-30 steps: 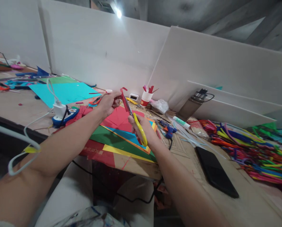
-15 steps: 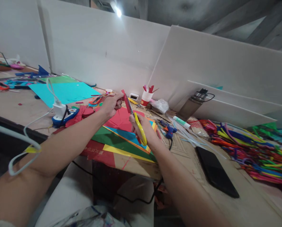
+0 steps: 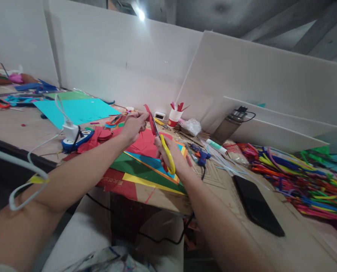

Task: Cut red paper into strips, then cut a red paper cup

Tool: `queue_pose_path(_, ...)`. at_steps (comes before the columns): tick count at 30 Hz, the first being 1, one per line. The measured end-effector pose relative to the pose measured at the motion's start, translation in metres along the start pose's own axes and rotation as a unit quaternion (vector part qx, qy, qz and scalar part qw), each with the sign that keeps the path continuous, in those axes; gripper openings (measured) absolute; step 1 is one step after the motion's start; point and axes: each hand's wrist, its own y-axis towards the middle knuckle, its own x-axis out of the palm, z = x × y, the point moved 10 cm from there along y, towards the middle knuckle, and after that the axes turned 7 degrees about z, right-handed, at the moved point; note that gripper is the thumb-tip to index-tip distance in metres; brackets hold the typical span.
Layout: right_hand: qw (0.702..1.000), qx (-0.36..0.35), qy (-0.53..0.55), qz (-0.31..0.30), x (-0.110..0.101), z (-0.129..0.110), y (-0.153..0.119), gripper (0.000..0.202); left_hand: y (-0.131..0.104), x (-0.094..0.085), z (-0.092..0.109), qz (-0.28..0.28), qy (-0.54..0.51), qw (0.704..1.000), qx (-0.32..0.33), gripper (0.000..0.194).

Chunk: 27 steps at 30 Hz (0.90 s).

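My left hand [image 3: 136, 125] pinches a narrow piece of red paper [image 3: 150, 119], which curves upward from the fingertips. My right hand [image 3: 172, 149] is closed round the yellow handle of a pair of scissors [image 3: 168, 155], its blades pointing up and away along the red paper. Whether the blades are apart is hard to make out. Below both hands lies a stack of coloured sheets, with red paper [image 3: 141, 145] on top and a green sheet [image 3: 134, 169] lower down.
A power strip [image 3: 74, 140] with a plugged charger sits left, near a turquoise sheet [image 3: 80, 110]. Rightward are a paper cup of pens [image 3: 175, 116], a glue gun [image 3: 202, 155], a bottle [image 3: 229, 124], a phone [image 3: 257, 206] and many pipe cleaners [image 3: 312, 181]. A white cable [image 3: 29, 164] hangs over my left forearm.
The red paper now bends in more of a curve at the blades, and my left fingers have shifted slightly. At the far left, another person's arm has come into view over the table.
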Motion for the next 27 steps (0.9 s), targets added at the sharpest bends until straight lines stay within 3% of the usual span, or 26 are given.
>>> queue_pose_path(6,1.000,0.011,0.015,0.001,0.000,0.002,-0.001,0.049,0.000,-0.002,0.004,0.015,0.000,1.000,0.011,0.025)
queue_pose_path(12,0.999,0.027,0.020,-0.017,0.004,0.003,-0.003,0.053,0.008,-0.007,-0.002,0.024,-0.056,0.998,-0.032,0.031)
queue_pose_path(17,0.999,0.031,0.028,-0.023,0.004,0.003,-0.003,0.054,0.013,-0.009,-0.009,0.023,-0.075,0.996,-0.046,0.025)
queue_pose_path(27,0.998,0.036,0.051,-0.032,0.004,-0.001,-0.006,0.050,0.002,-0.002,0.007,0.005,0.010,0.999,0.051,0.024)
